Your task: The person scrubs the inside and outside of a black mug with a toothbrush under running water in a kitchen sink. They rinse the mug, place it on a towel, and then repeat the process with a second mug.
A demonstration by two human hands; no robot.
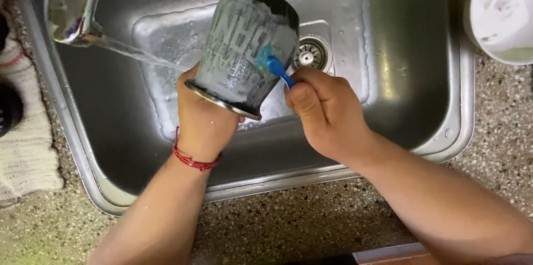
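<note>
My left hand [204, 118] grips a dark, soapy cup [247, 48] by its metal-rimmed mouth and holds it tilted over the steel sink [411, 48]. A red string bracelet [194, 160] circles that wrist. My right hand [325, 109] is closed on a small blue brush [276, 66], whose bristled head presses against the cup's foamy side. White lettering shows on the cup under the suds.
A chrome tap [75, 6] at the upper left runs a thin stream of water [139, 54] toward the cup. The sink drain [311, 54] lies behind the cup. A white container [502, 12] stands at the upper right on the speckled stone counter [311, 215]. A light cloth [25, 143] lies at left.
</note>
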